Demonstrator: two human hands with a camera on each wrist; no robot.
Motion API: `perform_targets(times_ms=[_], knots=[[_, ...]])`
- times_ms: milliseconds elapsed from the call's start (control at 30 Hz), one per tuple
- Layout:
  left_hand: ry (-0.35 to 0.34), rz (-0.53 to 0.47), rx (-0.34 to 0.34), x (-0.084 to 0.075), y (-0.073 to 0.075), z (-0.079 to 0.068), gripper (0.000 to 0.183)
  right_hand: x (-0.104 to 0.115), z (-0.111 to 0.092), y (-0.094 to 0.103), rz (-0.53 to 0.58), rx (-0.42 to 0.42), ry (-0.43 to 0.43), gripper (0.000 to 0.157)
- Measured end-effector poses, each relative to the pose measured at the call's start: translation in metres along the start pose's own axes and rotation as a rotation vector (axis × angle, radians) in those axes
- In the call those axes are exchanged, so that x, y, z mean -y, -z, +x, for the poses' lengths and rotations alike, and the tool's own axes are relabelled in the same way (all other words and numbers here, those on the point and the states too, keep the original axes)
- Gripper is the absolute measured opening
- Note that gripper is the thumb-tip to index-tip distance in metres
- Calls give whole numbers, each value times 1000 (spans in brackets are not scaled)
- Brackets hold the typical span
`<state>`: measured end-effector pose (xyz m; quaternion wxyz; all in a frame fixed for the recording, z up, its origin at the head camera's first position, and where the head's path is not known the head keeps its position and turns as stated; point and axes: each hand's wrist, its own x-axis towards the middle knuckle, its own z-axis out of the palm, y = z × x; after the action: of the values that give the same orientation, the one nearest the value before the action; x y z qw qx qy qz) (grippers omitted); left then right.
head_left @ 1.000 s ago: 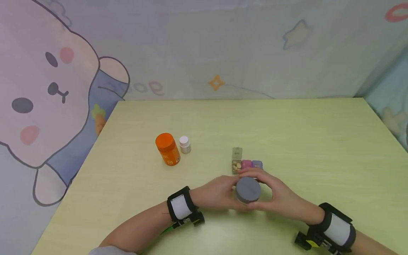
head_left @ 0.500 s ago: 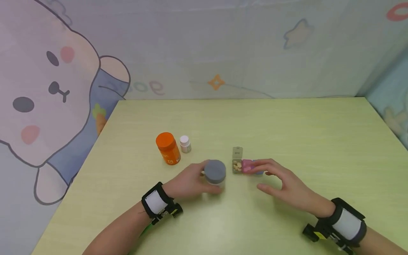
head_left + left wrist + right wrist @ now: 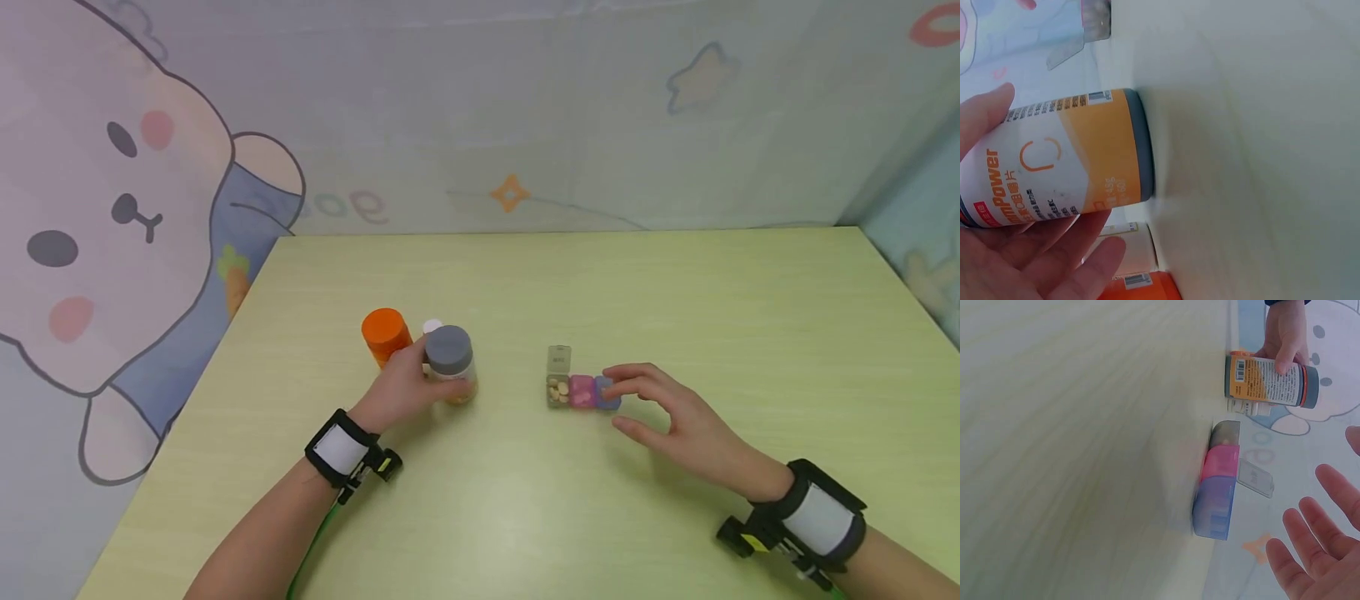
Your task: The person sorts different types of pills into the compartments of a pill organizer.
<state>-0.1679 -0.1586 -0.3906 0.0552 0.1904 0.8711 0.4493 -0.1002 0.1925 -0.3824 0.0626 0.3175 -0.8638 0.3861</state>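
My left hand (image 3: pixel 393 392) grips a pill bottle (image 3: pixel 450 354) with a grey cap, thumb on one side and fingers on the other. Its white and orange label (image 3: pixel 1041 162) faces the left wrist camera; the bottle is upright, its base close over the table. My right hand (image 3: pixel 686 429) holds nothing, fingers loosely spread beside a small pill organizer (image 3: pixel 582 392). The organizer's grey compartment (image 3: pixel 558 391) has its lid (image 3: pixel 558 359) flipped back and contains several pale tablets. Its pink and blue compartments are covered, the blue one partly behind my right fingertips.
Just behind my left hand stands an orange bottle (image 3: pixel 386 329), its lower part hidden. Between it and the grey-capped bottle a small white bottle (image 3: pixel 432 325) shows only its cap in the head view. A printed curtain (image 3: pixel 600 117) hangs behind the table's far edge.
Both hands were around the grey-capped bottle. The right hand has let go and stays by the organizer, while the left has carried the bottle left and back, beside the other bottles.
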Motion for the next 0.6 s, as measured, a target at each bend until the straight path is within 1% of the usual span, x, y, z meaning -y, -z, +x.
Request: perform_targets(times_ms=[167,267,367,433,500,533,600], knots=[[43,13,-48,6,6,9,62,0,0,1,-12,0,-7,26],[65,16,-62,8,9,13,63,-1,0,2,-31,-3,-8,25],[71,11,-70,9,10,16,63,0,1,4,-48,-9,-9,25],[69,11,-86,8,9,17,67,-1,2,5,-62,-13,-6,25],[59,17,-124,6,10,15,73,-1,3,6,-89,-14,0,26],[40,28,-155,3,10,13,76,-2,4,6,-111,-15,5,28],[-16,73,-241,-6,11,8,78,-5,6,7,-174,-15,14,31]])
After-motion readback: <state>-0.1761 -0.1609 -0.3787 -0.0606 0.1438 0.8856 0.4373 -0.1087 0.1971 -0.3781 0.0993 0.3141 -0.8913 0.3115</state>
